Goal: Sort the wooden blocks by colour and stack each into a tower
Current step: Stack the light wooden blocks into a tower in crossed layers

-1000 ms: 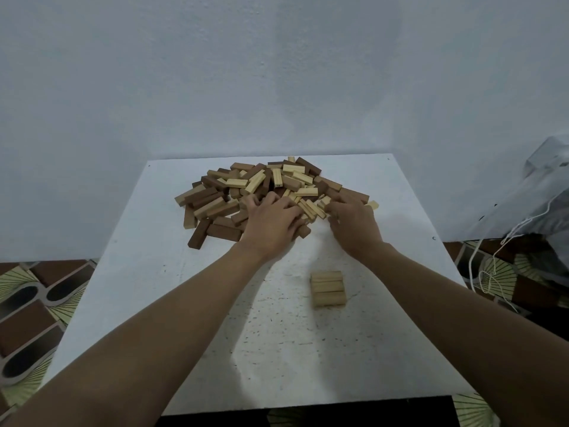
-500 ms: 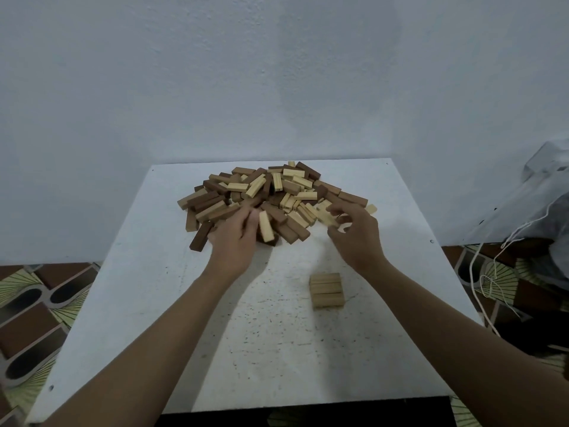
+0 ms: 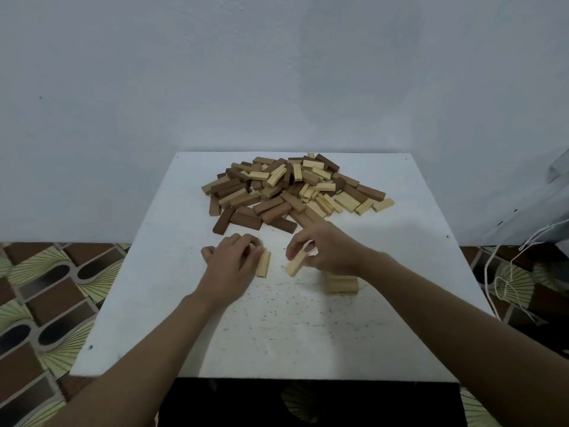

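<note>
A mixed pile of light and dark wooden blocks (image 3: 292, 189) lies at the far side of the white table (image 3: 277, 328). My left hand (image 3: 232, 263) holds a light block (image 3: 263, 264) at its fingertips, just in front of the pile. My right hand (image 3: 329, 249) pinches another light block (image 3: 296, 263), tilted above the table. A short row of light blocks (image 3: 342, 284) sits on the table under my right wrist, partly hidden by it.
A pale wall rises right behind the table. Patterned floor tiles (image 3: 46, 303) show on both sides. White cords (image 3: 508, 272) and a bag hang off to the right of the table edge.
Both hands have pulled back from the pile toward me, each with a light block in its fingers. The view has shifted so the table sits lower.
</note>
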`<action>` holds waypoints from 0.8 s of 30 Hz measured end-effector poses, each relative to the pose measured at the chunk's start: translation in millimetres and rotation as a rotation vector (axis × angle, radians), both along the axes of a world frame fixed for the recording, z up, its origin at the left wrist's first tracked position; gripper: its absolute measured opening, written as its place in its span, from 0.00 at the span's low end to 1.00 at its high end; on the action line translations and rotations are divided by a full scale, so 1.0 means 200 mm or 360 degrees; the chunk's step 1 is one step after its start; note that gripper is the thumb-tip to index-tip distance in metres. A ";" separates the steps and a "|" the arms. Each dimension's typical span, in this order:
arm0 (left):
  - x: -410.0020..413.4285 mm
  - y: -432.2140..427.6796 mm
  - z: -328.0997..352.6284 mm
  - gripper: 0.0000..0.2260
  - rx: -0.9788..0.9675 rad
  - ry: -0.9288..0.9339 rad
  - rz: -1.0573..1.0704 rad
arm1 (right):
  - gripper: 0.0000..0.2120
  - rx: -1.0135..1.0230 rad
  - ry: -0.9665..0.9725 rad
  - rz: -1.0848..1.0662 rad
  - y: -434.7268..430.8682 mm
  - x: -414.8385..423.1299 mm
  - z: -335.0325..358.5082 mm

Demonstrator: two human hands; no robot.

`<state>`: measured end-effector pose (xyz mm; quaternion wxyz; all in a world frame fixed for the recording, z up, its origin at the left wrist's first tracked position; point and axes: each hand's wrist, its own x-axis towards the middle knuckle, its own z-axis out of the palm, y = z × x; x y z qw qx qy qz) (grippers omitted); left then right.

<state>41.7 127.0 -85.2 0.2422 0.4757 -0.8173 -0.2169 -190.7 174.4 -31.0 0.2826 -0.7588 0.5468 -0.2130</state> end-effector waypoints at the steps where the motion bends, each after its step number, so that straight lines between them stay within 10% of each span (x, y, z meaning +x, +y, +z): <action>1: 0.00 0.01 -0.01 0.08 -0.0013 0.0002 -0.0006 | 0.15 0.0016 -0.0005 0.0040 -0.01 0.01 -0.01; 9: 0.01 0.00 -0.04 0.13 -0.0054 0.0135 -0.0104 | 0.11 -0.0420 -0.0168 -0.0487 -0.11 -0.12 -0.05; 17: 0.02 0.00 -0.05 0.13 -0.0117 0.0077 -0.0179 | 0.19 -0.0192 0.0516 -0.0953 -0.26 -0.33 -0.18; 24: 0.02 -0.01 -0.06 0.12 -0.0066 0.0169 -0.0187 | 0.06 -0.0410 0.0781 -0.1027 -0.29 -0.34 -0.17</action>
